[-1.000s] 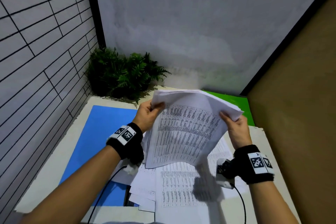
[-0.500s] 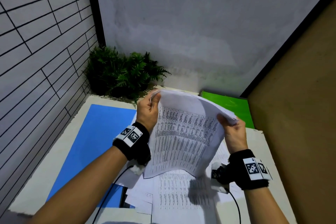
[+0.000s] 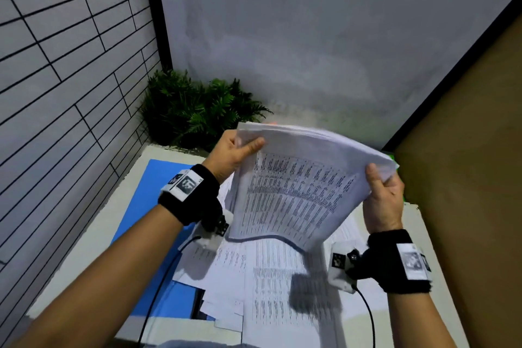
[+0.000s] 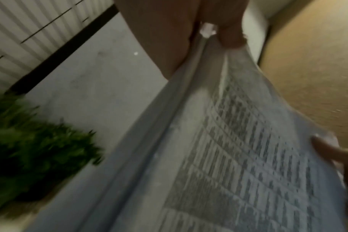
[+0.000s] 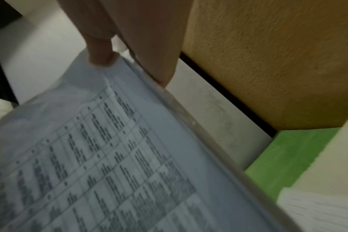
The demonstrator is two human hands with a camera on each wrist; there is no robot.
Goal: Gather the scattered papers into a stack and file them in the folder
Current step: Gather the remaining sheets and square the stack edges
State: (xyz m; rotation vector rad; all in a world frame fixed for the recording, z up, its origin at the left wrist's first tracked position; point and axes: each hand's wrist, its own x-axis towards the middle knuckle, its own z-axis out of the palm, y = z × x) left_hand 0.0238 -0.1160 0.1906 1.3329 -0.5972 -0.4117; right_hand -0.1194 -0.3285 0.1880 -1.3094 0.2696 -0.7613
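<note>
Both hands raise a sheaf of papers (image 3: 305,186) above the surface (image 3: 118,206), printed tables facing the person; left hand (image 3: 231,154) grip clamped on the sheaf's upper left corner, thumb on the front; right hand (image 3: 382,203) grip clamped on its right edge, thumb on the front; the sheaf bows between them, its lower edge hanging free; loose papers (image 3: 271,285) lie overlapping along the surface's near edge beneath the sheaf; blue folder (image 3: 147,206) lies flat on the left side of the surface, partly under the loose papers; green folder (image 5: 288,158) at the far right corner; plant (image 3: 195,110) at the far left corner.
</note>
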